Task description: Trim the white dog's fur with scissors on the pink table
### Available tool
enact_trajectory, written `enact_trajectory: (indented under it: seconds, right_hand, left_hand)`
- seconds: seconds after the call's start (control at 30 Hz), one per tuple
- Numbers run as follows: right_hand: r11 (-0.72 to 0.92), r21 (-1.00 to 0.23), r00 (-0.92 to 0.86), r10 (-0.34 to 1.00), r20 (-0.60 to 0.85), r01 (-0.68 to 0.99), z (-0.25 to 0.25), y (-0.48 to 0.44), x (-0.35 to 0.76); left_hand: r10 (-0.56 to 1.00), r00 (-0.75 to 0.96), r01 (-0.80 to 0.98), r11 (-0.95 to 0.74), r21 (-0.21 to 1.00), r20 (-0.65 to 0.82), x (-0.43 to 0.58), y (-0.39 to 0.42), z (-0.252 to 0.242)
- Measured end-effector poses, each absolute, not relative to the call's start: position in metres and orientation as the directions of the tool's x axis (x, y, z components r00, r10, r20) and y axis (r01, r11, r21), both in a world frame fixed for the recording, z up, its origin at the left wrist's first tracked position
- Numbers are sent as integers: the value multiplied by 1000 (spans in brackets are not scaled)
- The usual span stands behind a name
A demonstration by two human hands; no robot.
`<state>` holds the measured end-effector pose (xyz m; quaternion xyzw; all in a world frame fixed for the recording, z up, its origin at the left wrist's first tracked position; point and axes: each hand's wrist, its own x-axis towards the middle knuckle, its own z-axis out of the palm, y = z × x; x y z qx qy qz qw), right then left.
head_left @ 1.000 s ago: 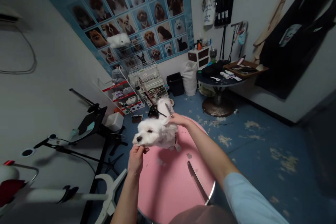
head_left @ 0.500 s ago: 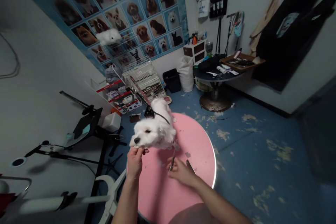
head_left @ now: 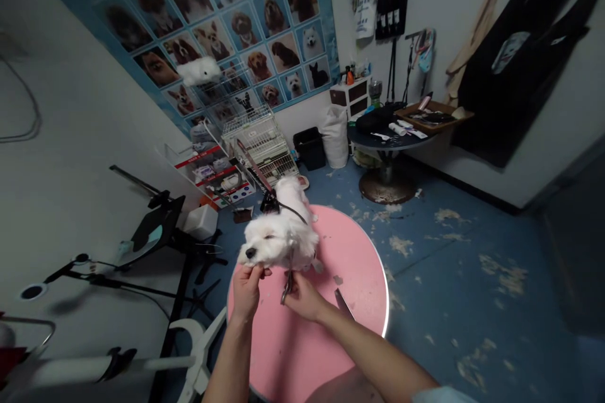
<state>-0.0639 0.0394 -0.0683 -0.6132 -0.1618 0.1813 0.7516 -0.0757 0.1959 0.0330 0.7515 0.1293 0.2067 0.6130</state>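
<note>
A white fluffy dog (head_left: 271, 239) stands on the round pink table (head_left: 354, 245), its head turned toward the left and a dark strap around its body. Under its chin, my left hand (head_left: 246, 289) pinches the muzzle fur with fingers closed. My right hand (head_left: 304, 297) grips a pair of scissors (head_left: 287, 286) by the handles, blades pointing up against the fur below the dog's cheek. Part of the blades blends into the coat. A metal comb-like tool (head_left: 345, 304) lies on the table beside my right forearm, partly hidden by it.
A grooming arm (head_left: 253, 162) rises behind the dog. White wire cages (head_left: 262, 145) and a shelf rack (head_left: 212, 167) stand beyond. A dark round table (head_left: 387, 141) with tools is at the back right. A white stand (head_left: 201, 346) is close on the left.
My right hand has moved left and up with the scissors, bringing them to the fur beneath the dog's cheek. The dog's head has shifted slightly right; my left hand stays at the chin.
</note>
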Motion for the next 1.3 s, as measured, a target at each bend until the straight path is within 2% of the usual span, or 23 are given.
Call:
enact_trajectory:
  seconds: [0.1, 0.3, 0.57, 1.3]
  right_hand:
    - [161, -986, 890, 456, 29, -51, -68, 38, -60]
    - [308, -917, 813, 582, -30, -255, -73, 34, -63]
    - [381, -860, 723, 690, 19, -341, -74, 25, -57]
    - [411, -818, 689, 725, 25, -403, -74, 25, -59]
  left_hand:
    - [434, 886, -68, -231, 971, 165, -76, 197, 32]
    - [445, 882, -54, -234, 971, 156, -77, 196, 32]
    - [445, 880, -58, -247, 967, 167, -77, 195, 33]
    - [440, 882, -68, -236, 969, 169, -81, 188, 40]
